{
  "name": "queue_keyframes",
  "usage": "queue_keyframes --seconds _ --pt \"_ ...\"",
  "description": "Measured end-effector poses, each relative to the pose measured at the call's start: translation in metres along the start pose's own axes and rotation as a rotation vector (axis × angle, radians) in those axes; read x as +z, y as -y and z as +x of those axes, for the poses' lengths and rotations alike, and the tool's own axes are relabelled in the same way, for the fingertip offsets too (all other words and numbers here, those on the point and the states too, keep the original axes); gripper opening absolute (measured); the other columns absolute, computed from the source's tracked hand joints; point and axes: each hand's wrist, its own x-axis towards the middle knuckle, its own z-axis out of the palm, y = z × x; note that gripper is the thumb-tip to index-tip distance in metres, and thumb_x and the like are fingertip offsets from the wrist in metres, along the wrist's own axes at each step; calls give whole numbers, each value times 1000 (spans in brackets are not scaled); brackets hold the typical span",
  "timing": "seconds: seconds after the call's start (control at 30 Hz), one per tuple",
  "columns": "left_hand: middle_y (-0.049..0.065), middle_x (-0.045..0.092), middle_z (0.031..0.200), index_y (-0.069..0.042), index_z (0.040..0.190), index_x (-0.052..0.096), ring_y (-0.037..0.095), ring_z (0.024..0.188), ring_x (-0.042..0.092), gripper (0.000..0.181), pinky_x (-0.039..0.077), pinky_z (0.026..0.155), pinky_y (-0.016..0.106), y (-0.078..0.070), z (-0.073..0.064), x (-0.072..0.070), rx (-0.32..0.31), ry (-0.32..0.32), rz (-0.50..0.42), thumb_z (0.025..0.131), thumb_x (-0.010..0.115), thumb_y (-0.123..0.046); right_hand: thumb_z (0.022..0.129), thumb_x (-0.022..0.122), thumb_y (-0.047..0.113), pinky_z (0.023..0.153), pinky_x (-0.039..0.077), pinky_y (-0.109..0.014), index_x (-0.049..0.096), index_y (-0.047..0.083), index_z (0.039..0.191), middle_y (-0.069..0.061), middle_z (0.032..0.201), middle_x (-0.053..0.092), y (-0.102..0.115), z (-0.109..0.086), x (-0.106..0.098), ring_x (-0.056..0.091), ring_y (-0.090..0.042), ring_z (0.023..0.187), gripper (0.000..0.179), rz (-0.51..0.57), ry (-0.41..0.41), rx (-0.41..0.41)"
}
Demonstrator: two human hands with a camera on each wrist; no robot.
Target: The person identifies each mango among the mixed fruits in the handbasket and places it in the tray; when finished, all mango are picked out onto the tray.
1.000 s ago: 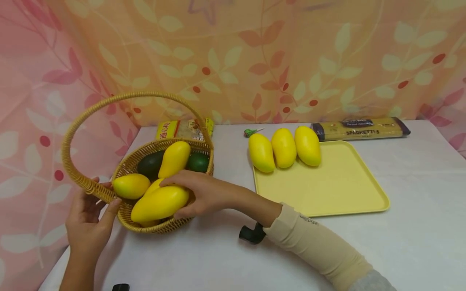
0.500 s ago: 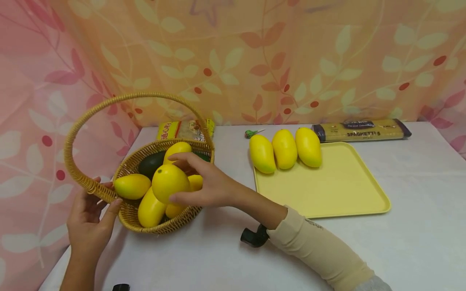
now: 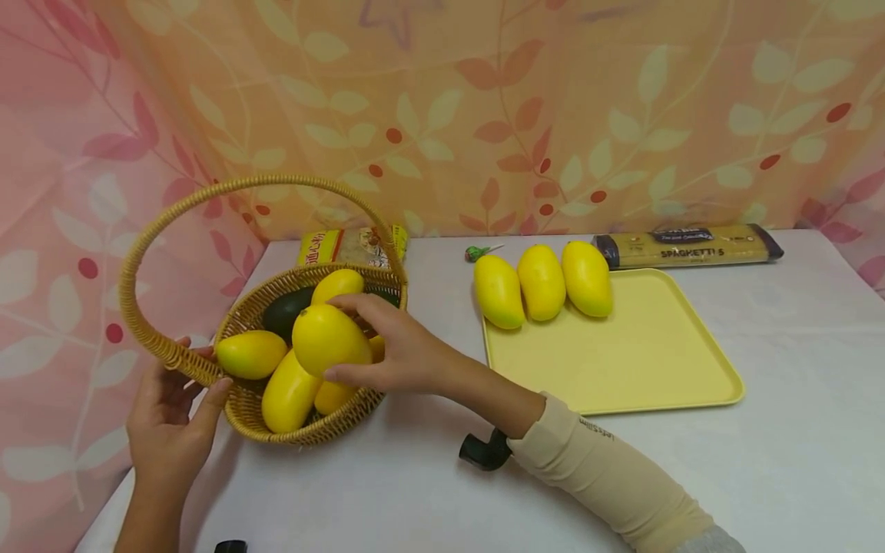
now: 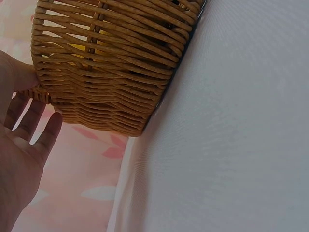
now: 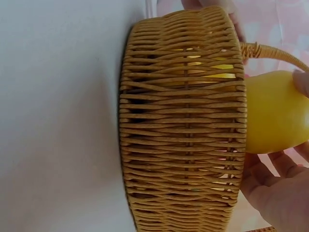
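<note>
Mango, smooth, oval, yellow (image 3: 326, 342), lying flat a second ago, tips up in the right hand (image 3: 404, 349), fingers around it, left of centre, baring other mangoes (image 3: 289, 395); left hand (image 3: 169, 418) grips tan wicker basket (image 5: 186, 125).

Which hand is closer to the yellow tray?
Right. The right hand holds a mango over the basket, left of the tray; the left hand grips the basket's left edge, farther from the tray.

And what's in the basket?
In the basket I can see yellow mangoes and dark green things. The right hand and the mango it holds cover part; what lies underneath can't be seen.
</note>
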Motion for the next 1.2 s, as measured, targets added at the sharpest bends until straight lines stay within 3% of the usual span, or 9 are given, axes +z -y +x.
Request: queue_keyframes --seconds 0.5,0.7,1.0,1.2 --pt "17 63 120 6 142 49 20 111 62 74 48 96 18 -1 0 1 50 -4 -58 75 63 32 84 76 9 91 54 -27 33 12 151 -1 135 49 -4 -1 -3 51 -13 117 79 51 97 6" --pt "23 61 120 4 143 48 20 112 62 76 49 96 19 0 0 0 19 4 -19 74 64 32 84 79 7 87 57 -28 31 11 150 -9 131 53 3 -4 -9 55 -18 116 82 78 0 4" --pt "22 61 122 0 145 47 19 113 62 79 49 96 19 0 0 0 14 8 41 75 66 30 83 82 11 82 59 -34 38 11 149 -6 128 55 9 -16 -26 58 -18 107 80 43 -130 -18" --pt "23 61 121 1 145 47 19 112 62 78 49 96 19 -1 0 0 7 7 31 75 65 31 83 82 10 82 59 -34 40 12 149 -6 131 54 9 -26 -43 60 -20 110 78 30 -190 -3"
